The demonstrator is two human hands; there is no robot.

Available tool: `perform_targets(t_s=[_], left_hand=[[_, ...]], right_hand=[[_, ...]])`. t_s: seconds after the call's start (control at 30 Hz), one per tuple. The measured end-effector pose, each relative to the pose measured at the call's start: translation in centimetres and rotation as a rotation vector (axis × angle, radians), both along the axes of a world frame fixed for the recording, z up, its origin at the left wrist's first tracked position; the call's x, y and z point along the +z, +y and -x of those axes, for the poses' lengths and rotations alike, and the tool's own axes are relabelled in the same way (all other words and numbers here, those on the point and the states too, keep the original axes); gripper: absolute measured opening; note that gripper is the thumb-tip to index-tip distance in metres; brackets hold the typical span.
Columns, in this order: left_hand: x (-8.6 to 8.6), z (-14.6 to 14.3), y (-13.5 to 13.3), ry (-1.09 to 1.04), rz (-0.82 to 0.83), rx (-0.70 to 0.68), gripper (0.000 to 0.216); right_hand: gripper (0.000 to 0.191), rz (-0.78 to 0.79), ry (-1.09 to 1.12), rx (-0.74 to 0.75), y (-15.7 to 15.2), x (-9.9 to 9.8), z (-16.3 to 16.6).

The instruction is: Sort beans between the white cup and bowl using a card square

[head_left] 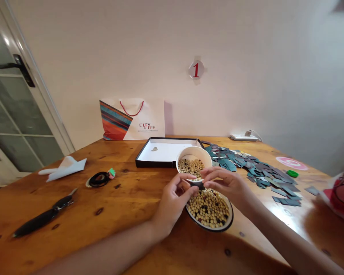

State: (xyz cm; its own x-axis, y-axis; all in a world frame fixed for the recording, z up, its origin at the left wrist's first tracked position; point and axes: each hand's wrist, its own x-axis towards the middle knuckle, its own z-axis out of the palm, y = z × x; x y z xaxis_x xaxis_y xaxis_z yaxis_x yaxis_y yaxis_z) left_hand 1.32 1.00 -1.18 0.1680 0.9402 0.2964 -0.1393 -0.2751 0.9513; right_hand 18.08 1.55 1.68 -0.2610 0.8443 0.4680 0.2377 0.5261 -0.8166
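Observation:
My left hand (176, 198) and my right hand (227, 183) meet above the beads, fingers closed around a small dark piece (200, 185). It looks like one of the flat dark pieces on the right, though fingers cover much of it. Just beneath them is a dark-rimmed bowl (231, 215) full of pale round beads (209, 212) with some black and dark red ones mixed in. Behind the fingers stands a white tub (181, 152), its opening toward me, with similar beads (190, 167) inside.
Behind the tub lies a shallow black-edged box (166, 149). Flat dark green pieces (255, 166) spread across the right, near a green cap (292, 173). Black-handled pliers or cutters (43, 217), a black cord coil (99, 178) and white paper (67, 168) lie left. A paper bag (149, 114) stands behind.

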Motion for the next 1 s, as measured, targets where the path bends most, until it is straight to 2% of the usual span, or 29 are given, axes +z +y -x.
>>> perform_targets(t_s=[0.17, 0.37, 0.47, 0.67, 0.77, 0.87, 1.0], left_hand=[[0.0, 0.2, 0.0, -0.014, 0.000, -0.006, 0.022], [-0.1, 0.2, 0.3, -0.013, -0.003, 0.095, 0.022], [-0.1, 0.2, 0.4, -0.029, 0.025, 0.098, 0.022], [0.6, 0.4, -0.1, -0.074, 0.072, -0.003, 0.020], [0.8, 0.3, -0.5, 0.018, 0.027, -0.046, 0.017], [0.7, 0.1, -0.6, 0.102, -0.023, -0.039, 0.015], [0.5, 0.2, -0.4, 0.106, -0.056, -0.001, 0.014]], right_hand=[[0.016, 0.172, -0.030, 0.068, 0.0, -0.4, -0.1], [0.016, 0.261, -0.086, 0.122, -0.2, -0.8, 0.0], [0.017, 0.288, -0.107, 0.152, -0.3, -0.9, 0.1], [0.019, 0.245, 0.028, 0.121, -0.6, -0.8, 0.4], [0.017, 0.189, 0.105, 0.067, -0.7, -0.8, 0.5], [0.016, 0.148, 0.131, 0.047, -0.7, -1.1, 0.5], [0.017, 0.153, 0.132, 0.068, -0.6, -1.6, 0.5]])
